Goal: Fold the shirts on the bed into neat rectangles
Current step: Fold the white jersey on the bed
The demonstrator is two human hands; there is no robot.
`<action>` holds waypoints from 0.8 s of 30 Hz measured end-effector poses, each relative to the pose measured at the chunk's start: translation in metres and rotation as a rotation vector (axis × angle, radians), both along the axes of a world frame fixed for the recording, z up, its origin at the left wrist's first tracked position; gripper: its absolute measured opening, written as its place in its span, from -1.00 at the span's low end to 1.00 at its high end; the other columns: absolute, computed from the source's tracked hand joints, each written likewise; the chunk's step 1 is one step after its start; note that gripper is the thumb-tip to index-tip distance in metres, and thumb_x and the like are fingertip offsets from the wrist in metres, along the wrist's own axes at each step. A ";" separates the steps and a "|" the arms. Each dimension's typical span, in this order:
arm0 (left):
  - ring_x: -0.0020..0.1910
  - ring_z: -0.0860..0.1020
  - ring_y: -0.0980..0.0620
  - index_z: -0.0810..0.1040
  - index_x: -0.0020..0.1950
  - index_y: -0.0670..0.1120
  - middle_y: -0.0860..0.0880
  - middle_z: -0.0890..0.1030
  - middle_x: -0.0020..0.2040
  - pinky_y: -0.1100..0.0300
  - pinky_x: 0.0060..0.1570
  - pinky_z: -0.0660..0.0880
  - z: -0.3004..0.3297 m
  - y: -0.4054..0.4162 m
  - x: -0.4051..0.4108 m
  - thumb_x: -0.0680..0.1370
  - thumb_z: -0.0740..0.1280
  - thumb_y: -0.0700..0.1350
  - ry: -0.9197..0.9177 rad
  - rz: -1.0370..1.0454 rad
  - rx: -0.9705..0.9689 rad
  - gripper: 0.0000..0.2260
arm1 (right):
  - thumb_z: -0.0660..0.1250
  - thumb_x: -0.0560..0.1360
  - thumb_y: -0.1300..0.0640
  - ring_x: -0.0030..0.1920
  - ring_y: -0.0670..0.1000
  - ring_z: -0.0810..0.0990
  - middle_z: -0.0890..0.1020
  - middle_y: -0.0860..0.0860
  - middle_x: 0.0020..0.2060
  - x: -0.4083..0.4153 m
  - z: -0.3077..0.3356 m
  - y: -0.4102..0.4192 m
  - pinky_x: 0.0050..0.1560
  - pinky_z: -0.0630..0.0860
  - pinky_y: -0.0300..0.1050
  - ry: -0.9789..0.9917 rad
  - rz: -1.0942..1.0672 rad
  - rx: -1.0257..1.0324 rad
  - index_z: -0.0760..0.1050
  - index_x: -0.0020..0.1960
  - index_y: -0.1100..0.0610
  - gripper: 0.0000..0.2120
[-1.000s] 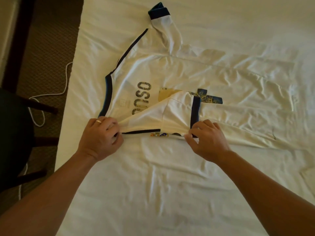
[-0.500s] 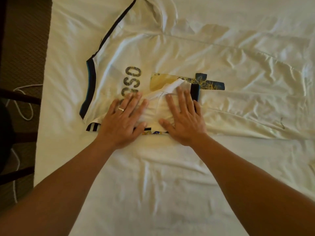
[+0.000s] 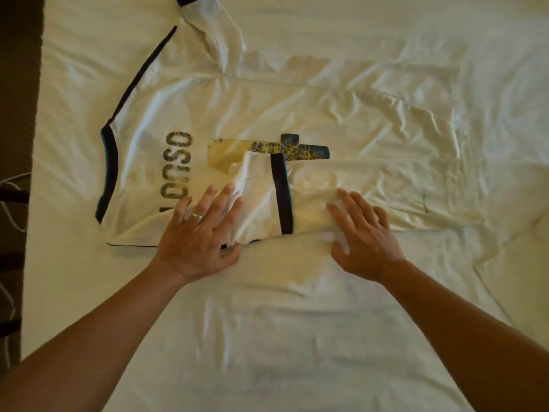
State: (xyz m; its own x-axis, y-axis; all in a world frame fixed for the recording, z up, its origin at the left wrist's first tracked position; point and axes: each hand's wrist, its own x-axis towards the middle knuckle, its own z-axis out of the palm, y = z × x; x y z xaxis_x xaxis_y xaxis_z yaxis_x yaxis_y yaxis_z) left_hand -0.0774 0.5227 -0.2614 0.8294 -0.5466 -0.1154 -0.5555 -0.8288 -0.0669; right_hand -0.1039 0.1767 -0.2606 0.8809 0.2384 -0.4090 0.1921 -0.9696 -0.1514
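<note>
The bed (image 3: pixel 297 337) fills nearly the whole view, covered in a pale, heavily creased sheet. On it, slightly left of centre and close to the person, lies the white shirt (image 3: pixel 267 114), spread back-up with its collar toward the left edge of the bed and its hem running off to the right, where it blends into the sheet.

The cloth looks thin, light and slick, with a sheen and many small wrinkles. I judge it will slide on the sheet and slip out of a loose fold, so creases will need pressing flat to hold. It has no stiffness; any part lifted will droop, so it is best taken at the seams or trimmed edges, with two points pinched at once.

The far sleeve (image 3: pixel 208 22) lies unfolded toward the top of the view, its dark cuff at the frame edge. It looks like the natural next place to take hold.

The near sleeve (image 3: pixel 261 200) is already folded in over the back, its dark cuff band crossing the printed number.

The left hand (image 3: pixel 202 233) lies flat with fingers spread, pressing the folded sleeve near the printed letters. The right hand (image 3: pixel 362 233) also lies flat and released, fingers straight, resting on the shirt's near edge beside the cuff band.
</note>
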 end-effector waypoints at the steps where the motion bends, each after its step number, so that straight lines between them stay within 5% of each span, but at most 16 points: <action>1: 0.52 0.32 -0.22 0.37 0.55 -0.10 -0.15 0.27 0.60 -0.23 0.34 0.23 0.002 -0.003 0.000 0.49 0.21 0.29 0.013 0.024 0.015 -0.27 | 0.23 0.48 -0.21 0.59 0.21 0.09 0.08 0.12 0.62 -0.004 0.002 -0.017 0.45 0.26 0.28 0.002 -0.033 -0.024 0.17 0.57 0.04 -0.26; 5: 0.50 0.31 -0.25 0.38 0.54 -0.04 -0.12 0.28 0.59 -0.21 0.27 0.24 0.011 0.007 0.001 0.50 0.16 0.34 0.097 0.147 -0.020 -0.29 | 0.14 0.52 -0.22 0.56 0.22 0.20 0.20 0.13 0.59 -0.011 0.008 -0.044 0.38 0.28 0.27 -0.018 -0.023 -0.020 0.29 0.52 0.06 -0.35; 10: 0.33 0.36 -0.27 0.47 0.41 -0.02 -0.11 0.42 0.42 -0.27 0.24 0.28 0.029 0.039 -0.012 0.56 0.13 0.28 0.075 0.665 -0.217 -0.46 | 0.22 0.60 0.07 0.22 0.22 0.53 0.58 0.13 0.26 0.026 0.016 0.030 0.16 0.47 0.20 -0.211 0.023 0.248 0.56 0.26 0.16 -0.70; 13: 0.30 0.36 -0.25 0.49 0.32 0.04 -0.08 0.44 0.33 -0.29 0.26 0.27 0.032 0.063 -0.019 0.56 0.12 0.31 0.145 0.799 -0.237 -0.50 | 0.22 0.63 0.14 0.20 0.18 0.51 0.58 0.07 0.23 0.066 0.023 0.095 0.16 0.44 0.12 -0.227 0.062 0.346 0.56 0.28 0.13 -0.72; 18: 0.28 0.41 -0.25 0.58 0.25 0.03 -0.05 0.51 0.20 -0.14 0.19 0.26 0.020 0.096 -0.019 0.52 0.15 0.27 0.271 0.748 -0.193 -0.53 | 0.21 0.62 0.16 0.48 0.13 0.22 0.34 -0.04 0.49 0.120 0.020 0.166 0.43 0.18 0.15 -0.098 0.237 0.264 0.36 0.48 -0.07 -0.55; 24: 0.11 0.47 -0.16 0.58 0.05 0.03 0.08 0.49 -0.15 0.00 0.02 0.12 0.020 0.110 0.006 0.67 0.18 0.06 0.201 0.884 -0.319 -0.79 | 0.15 0.67 0.10 0.29 0.10 0.31 0.50 -0.04 0.22 0.159 0.007 0.177 0.27 0.19 0.13 -0.079 0.273 0.150 0.48 0.28 -0.04 -0.76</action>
